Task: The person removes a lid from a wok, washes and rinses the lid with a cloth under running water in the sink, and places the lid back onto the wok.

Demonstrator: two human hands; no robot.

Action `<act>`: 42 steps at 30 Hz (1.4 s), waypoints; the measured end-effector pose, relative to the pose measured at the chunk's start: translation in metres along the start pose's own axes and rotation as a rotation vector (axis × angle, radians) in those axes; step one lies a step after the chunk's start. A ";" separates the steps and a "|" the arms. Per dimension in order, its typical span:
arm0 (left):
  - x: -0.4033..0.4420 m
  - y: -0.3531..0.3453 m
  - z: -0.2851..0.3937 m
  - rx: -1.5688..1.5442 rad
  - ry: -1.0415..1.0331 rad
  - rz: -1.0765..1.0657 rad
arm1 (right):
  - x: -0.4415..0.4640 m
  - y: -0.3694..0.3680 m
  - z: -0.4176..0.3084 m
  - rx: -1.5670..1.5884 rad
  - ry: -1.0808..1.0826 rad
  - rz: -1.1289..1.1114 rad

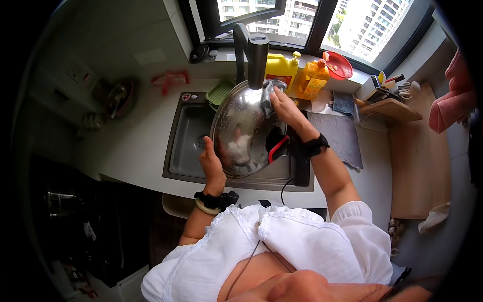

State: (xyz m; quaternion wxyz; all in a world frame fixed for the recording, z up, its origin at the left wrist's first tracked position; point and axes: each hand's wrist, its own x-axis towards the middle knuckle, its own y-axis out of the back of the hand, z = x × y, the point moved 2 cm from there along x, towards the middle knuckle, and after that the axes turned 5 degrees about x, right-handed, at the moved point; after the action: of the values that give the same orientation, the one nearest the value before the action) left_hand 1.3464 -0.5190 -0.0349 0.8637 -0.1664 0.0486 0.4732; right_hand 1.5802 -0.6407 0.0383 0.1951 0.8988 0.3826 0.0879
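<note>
A large round metal lid (241, 126) with a black and red handle is tilted over the sink (188, 136), under the dark faucet (257, 60). My left hand (212, 166) grips its lower left edge, thumb up along the rim and the other fingers hidden behind it. On the upper right part of the lid, my right hand (287, 108) presses a grey cloth (269, 98) against the metal. Water drops and streaks show on the shiny surface.
Behind the sink stand a yellow jug (282, 69), an orange bottle (313, 79) and a red bowl (339, 65). A green container (220, 93) sits by the faucet. A grey mat (337, 136), wooden boards (417, 161) and utensils are at right; a pot (121, 95) is at left.
</note>
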 end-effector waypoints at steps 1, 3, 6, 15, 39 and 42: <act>0.008 0.006 -0.003 -0.047 0.069 0.020 | -0.007 -0.004 0.007 -0.049 0.046 0.045; 0.015 0.005 -0.004 -0.142 0.103 -0.031 | -0.040 -0.026 -0.002 -0.386 0.192 0.101; 0.015 -0.005 0.001 -0.229 0.064 -0.103 | -0.078 -0.039 -0.032 -0.439 0.536 -0.097; 0.016 -0.004 0.002 -0.140 0.053 -0.160 | -0.031 0.023 0.033 -0.147 0.097 0.149; 0.016 0.002 0.005 0.340 -0.182 -0.055 | -0.038 -0.029 -0.015 -0.226 0.719 0.195; 0.003 -0.016 0.016 0.292 -0.229 -0.015 | -0.058 -0.057 -0.049 -0.506 0.894 -0.036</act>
State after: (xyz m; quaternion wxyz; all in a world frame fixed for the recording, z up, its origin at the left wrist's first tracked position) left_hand 1.3601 -0.5197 -0.0167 0.8822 0.0152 0.0168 0.4704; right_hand 1.4881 -0.6331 0.0582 0.2252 0.6913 0.4106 0.5502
